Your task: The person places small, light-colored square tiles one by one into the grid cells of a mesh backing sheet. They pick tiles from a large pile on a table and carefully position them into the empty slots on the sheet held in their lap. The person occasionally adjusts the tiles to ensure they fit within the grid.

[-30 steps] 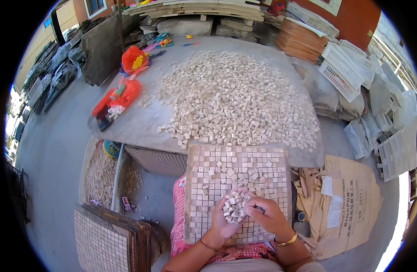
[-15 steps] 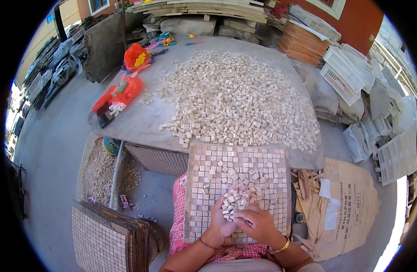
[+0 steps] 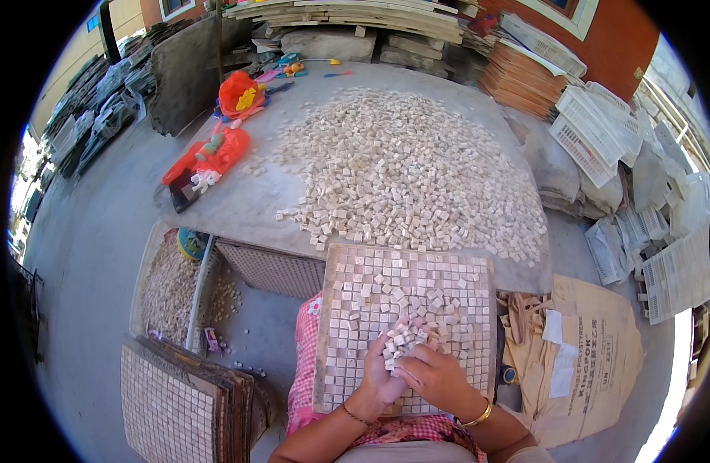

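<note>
A square mosaic grid board rests tilted on the person's lap, its far edge touching the near edge of the grey slab table; most of its small cells are filled with pale beige and cream stone tiles, laid in neat rows, while a scatter of loose tiles lies askew across the middle and upper part; the left hand is cupped over the lower middle of the board, palm up, holding a small heap of loose tiles, cream and roughly cubic; the right hand lies just beside it, fingers curled in toward the heap, touching the tiles at its near side, though whether it pinches one cannot be told; a gold bangle sits on the right wrist and a thin band on the left; beyond the board a broad pile of the same tiles spreads over the table; to the left stand stacked filled boards on the ground, and to the right lies a flattened brown paper sack; orange bags sit at the table's far left corner.
</note>
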The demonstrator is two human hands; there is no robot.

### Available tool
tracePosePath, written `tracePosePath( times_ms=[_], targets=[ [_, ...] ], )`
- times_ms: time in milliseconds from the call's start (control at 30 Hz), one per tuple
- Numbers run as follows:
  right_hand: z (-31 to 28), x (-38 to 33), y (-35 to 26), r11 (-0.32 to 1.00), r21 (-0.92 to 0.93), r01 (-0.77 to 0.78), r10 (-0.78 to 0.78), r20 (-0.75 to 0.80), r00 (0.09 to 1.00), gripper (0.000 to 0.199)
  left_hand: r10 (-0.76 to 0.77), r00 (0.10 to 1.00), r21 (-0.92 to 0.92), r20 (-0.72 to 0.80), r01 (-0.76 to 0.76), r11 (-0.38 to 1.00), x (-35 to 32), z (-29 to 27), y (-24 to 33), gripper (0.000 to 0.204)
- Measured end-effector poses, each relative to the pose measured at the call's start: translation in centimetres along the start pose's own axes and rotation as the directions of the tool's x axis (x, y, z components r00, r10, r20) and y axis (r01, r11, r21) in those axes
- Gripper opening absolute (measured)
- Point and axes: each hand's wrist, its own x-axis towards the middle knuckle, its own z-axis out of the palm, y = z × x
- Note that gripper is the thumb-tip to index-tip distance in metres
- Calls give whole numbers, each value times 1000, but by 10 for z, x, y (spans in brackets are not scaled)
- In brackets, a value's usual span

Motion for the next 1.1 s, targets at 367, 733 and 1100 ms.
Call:
tracePosePath(
  times_ms=[367, 733, 1100],
  targets=[
    [-37, -7, 23, 414, 896, -161, 235, 66, 970, 13, -33, 999, -25, -37, 32, 999, -4, 14, 4, 36],
    [-20, -15, 14, 924, 377, -66, 132, -151, 980, 20, -33, 999, 10, 4, 33, 999, -3, 16, 1, 33],
    [-19, -22, 23, 760, 602, -245, 407, -148, 901, 14, -115, 993, 16, 38, 114, 993, -4, 9, -2, 32]
  ],
)
